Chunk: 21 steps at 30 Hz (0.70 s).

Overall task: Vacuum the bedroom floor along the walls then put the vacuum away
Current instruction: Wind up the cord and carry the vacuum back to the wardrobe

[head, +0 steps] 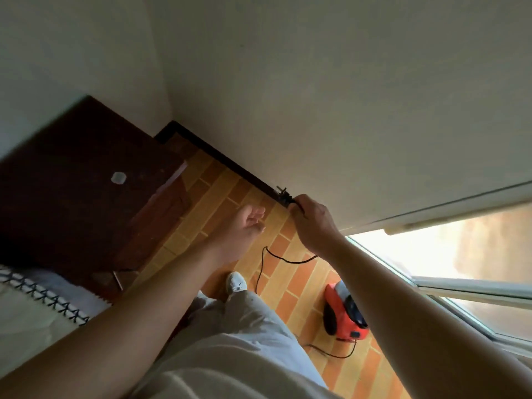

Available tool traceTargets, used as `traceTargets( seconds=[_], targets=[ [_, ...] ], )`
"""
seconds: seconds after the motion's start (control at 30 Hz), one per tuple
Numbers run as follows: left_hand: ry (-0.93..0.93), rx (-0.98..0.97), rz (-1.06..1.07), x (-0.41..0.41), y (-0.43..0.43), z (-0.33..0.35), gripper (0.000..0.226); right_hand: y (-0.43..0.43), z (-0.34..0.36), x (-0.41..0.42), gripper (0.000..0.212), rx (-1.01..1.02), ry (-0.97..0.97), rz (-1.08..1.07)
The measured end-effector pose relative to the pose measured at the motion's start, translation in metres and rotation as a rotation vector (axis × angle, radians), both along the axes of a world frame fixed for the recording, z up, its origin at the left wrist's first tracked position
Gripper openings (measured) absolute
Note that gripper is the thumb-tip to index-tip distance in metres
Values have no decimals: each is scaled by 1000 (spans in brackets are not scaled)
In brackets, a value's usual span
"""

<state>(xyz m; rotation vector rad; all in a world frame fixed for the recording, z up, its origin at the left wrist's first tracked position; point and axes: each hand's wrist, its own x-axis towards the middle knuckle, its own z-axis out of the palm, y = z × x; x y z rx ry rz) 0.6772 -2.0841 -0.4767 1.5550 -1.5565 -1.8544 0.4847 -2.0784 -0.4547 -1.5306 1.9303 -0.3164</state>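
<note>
The view is tilted. A small red and black vacuum (344, 312) sits on the orange brick-pattern floor (218, 191) near the window. Its black cord (267, 263) runs from the vacuum's rear, loops over the floor and rises to my right hand (312, 223). That hand is shut on the black plug (285, 195), whose metal prongs stick out close to the dark baseboard (230, 165) of the white wall. My left hand (244, 226) hovers beside it, palm up, fingers loosely apart, holding nothing.
A dark wooden nightstand (86, 191) with a small pale object (118, 177) on top stands at the left, against the corner. A bed edge with patterned blanket (43, 295) lies below it. A bright window (449, 263) is on the right. My white shoe (236, 282) rests on the floor.
</note>
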Motion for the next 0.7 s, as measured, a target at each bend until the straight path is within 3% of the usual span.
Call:
traceTargets(
  seconds=[0.13,0.37,0.7],
  targets=[
    [-36,-13,-41,-24,-11,9,38,-15,-5,-9,15,57,-135,-86],
    [-44,-51,-129,-69,-24,20,38,-12,-2,-40,22,58,-599,-408],
    [-109,-15,-572,-113,-40,-31,37,76,-43,-73,14,54,-570,-929]
  ],
)
